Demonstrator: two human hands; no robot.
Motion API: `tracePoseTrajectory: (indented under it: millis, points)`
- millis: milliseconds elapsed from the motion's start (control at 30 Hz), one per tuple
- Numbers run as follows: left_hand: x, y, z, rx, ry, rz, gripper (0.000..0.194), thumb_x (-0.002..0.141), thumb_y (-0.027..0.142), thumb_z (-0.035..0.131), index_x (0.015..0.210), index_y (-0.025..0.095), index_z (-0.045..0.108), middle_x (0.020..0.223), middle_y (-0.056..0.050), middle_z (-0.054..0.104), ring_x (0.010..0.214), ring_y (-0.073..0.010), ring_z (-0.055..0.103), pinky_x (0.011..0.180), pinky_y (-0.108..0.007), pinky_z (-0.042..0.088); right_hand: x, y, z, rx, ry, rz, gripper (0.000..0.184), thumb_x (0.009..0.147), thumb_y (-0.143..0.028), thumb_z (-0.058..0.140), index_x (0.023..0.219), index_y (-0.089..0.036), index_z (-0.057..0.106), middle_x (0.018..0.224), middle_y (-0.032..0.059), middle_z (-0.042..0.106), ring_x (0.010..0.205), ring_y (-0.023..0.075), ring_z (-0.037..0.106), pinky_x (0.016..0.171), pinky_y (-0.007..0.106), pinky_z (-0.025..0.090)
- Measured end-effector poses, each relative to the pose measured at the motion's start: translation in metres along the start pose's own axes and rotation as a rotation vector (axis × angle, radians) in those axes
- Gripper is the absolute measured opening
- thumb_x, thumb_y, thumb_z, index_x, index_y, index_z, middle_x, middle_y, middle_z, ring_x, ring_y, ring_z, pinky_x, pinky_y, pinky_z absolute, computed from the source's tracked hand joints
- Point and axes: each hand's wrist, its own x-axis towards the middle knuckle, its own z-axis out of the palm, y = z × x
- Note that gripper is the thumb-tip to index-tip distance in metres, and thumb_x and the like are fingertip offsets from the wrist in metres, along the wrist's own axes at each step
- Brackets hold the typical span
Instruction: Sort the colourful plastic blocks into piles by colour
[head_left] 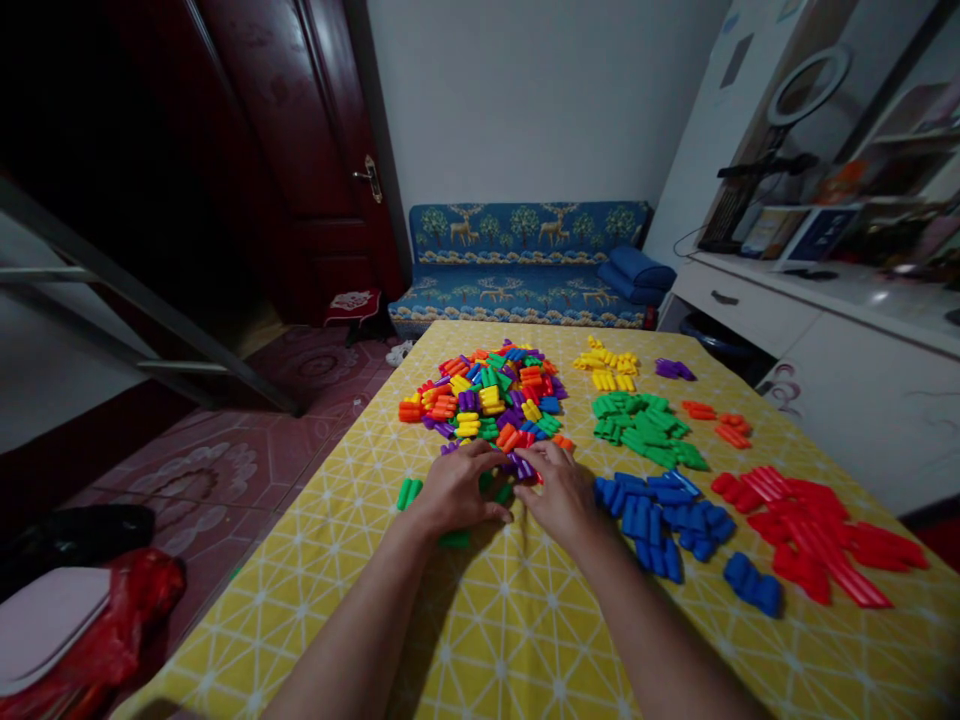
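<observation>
Both sets, my left fingers (482, 460) and right fingers (543, 462), curl beside the mixed heap (491, 401), probably for easy reach; can't tell if they're gripping.

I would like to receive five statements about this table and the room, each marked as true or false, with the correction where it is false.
1. The left hand and right hand are at the near side of the mixed pile. True.
2. The red group lies to the left of the blue group. False: it lies to the right.
3. The green group lies between the yellow group and the blue group. True.
4. The purple group is larger than the green group. False: it is smaller.
5. The sofa is plain white. False: it is blue, with deer and trees.
</observation>
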Motion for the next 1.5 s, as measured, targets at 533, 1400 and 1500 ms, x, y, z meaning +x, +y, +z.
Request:
tracePoseTrajectory:
  millis: [533, 1400, 1500]
  points:
    - [0.001, -0.005, 0.001, 0.241, 0.085, -0.226, 0.036, 0.074, 0.021, 0.064, 0.109, 0.025, 0.068, 0.11, -0.006, 0.065, 0.104, -0.0248, 0.06, 0.082, -0.032, 0.049, -0.002, -0.003, 0.01, 0.086, 0.223, -0.07, 0.029, 0.08, -0.015, 0.062, 0.107, -0.02, 0.07, 0.114, 0.0092, 0.063, 0.109, 0.0252, 0.056, 0.099, 0.042, 0.047]
    - [0.012, -0.008, 0.008, -1.398, 0.203, -0.541, 0.056, 0.049, 0.039, 0.093, 0.096, 0.013, 0.074, 0.083, -0.005, 0.076, 0.072, -0.0174, 0.07, 0.073, -0.031, 0.057, -0.007, -0.02, 0.011, 0.453, 0.203, -0.195, 0.051, 0.089, -0.024, 0.063, 0.138, -0.027, 0.052, 0.129, 0.0108, 0.059, 0.119, 0.0235, 0.058, 0.098, 0.04, 0.052]
    - [0.011, 0.0, 0.01, -1.411, 0.098, -0.53, 0.05, 0.053, 0.042, 0.092, 0.089, 0.013, 0.074, 0.075, -0.002, 0.073, 0.068, -0.0136, 0.068, 0.073, -0.028, 0.056, -0.008, -0.02, 0.012, 0.463, 0.227, -0.166, 0.04, 0.089, -0.023, 0.063, 0.128, -0.026, 0.059, 0.118, 0.0102, 0.065, 0.111, 0.0237, 0.062, 0.095, 0.04, 0.053]
